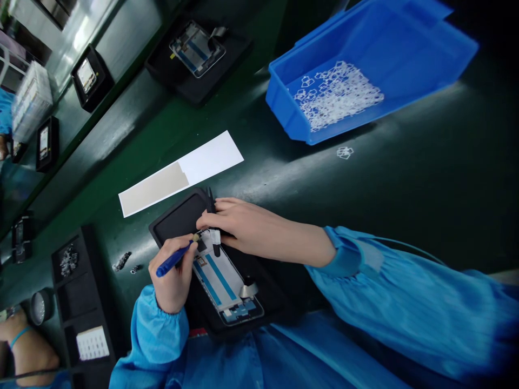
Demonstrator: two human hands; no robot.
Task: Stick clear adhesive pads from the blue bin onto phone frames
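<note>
A phone frame (223,281) with blue strips lies in a black tray (178,216) in front of me. My left hand (174,275) is closed round a blue pen-like tool (174,262), whose pale yellowish tip meets the upper end of the frame. My right hand (243,224) rests over that same end, fingers bent. Between its fingers stands a slim black tool that looks like tweezers (210,200); its lower part is hidden. Beside the fingertips, a small white piece (211,237) sits on the frame. A silvery flex cable (248,290) curls up near the lower end.
A blue bin (405,59) holds many white clip-like frames; a few lie below it. A white strip card (211,156) lies beyond my tray. Another phone frame (197,49) sits farther back. At left are a compartment tray (77,297), small metal parts and a co-worker's arm (32,351).
</note>
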